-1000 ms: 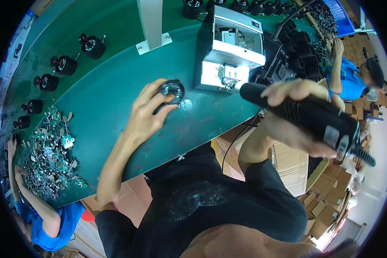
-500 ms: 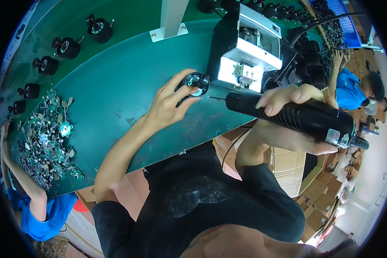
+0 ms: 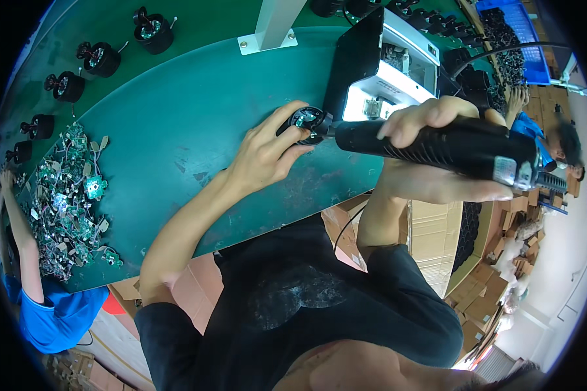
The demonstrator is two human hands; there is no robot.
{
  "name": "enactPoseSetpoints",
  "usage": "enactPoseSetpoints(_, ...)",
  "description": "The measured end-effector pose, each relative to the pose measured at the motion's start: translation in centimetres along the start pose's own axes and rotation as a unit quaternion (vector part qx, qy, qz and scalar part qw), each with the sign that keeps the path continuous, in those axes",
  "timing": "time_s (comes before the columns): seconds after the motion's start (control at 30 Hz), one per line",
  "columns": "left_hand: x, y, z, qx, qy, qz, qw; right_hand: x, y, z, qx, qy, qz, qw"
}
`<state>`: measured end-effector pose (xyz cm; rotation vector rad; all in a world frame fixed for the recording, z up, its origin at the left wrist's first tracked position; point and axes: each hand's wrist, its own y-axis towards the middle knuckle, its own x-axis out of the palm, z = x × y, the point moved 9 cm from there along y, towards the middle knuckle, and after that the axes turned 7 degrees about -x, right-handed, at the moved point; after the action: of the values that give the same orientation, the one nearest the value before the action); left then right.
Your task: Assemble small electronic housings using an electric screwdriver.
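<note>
My left hand (image 3: 270, 144) grips a round black housing (image 3: 312, 122) with a green circuit board inside, its thumb and fingers around the rim. A black electric screwdriver (image 3: 437, 148) lies in my right hand (image 3: 430, 130), with the fingers wrapped over its body. The tool points left, and its tip end meets the right side of the housing; the exact contact is too small to make out. Just behind the tool stands a black and white machine (image 3: 388, 72) with a lit white recess, partly covered by my right hand.
A heap of green circuit boards with wires (image 3: 68, 202) covers the bench's left part. Several black housings (image 3: 101, 60) stand in a row along the far side. A grey post (image 3: 274, 29) rises from the bench. Co-workers in blue (image 3: 59, 313) sit at left and far right.
The screwdriver has moved left and up, so its tip end now reaches the housing instead of standing apart from it. My left hand has stayed about in place, still holding the housing.
</note>
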<state>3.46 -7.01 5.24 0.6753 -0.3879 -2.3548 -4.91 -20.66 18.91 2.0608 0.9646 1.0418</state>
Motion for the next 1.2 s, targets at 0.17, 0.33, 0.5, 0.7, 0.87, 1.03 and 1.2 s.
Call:
enactPoseSetpoints(0.17,-0.1,0.1,0.3,0.010,0.006,0.007,1.000,1.0,-0.1,0.7,-0.004,-0.009,-0.042,0.999)
enactPoseSetpoints(0.33,0.0,0.1,0.2,0.009,0.008,-0.004,1.000,1.7,-0.3,-1.1,-0.034,-0.024,-0.082,0.996)
enactPoseSetpoints(0.5,0.2,0.1,-0.7,-0.033,-0.016,-0.010,0.999,-1.0,1.3,-5.9,-0.095,-0.100,-0.075,0.988)
enactPoseSetpoints(0.7,0.7,-0.1,-1.9,-0.099,-0.023,-0.051,0.993,-4.4,2.3,-5.9,-0.096,-0.194,-0.037,0.976)
enactPoseSetpoints(0.87,1.2,-0.3,-1.5,-0.071,0.013,-0.078,0.994,-4.9,1.6,-5.2,-0.010,-0.136,-0.032,0.990)
enactPoseSetpoints(1.03,1.5,-0.4,0.3,0.020,0.044,-0.094,0.994,-2.7,1.3,-5.4,-0.040,-0.070,-0.012,0.997)
enactPoseSetpoints(1.2,1.6,-0.7,0.7,0.046,0.052,-0.096,0.993,-1.1,0.9,-3.9,-0.046,-0.019,-0.017,0.999)
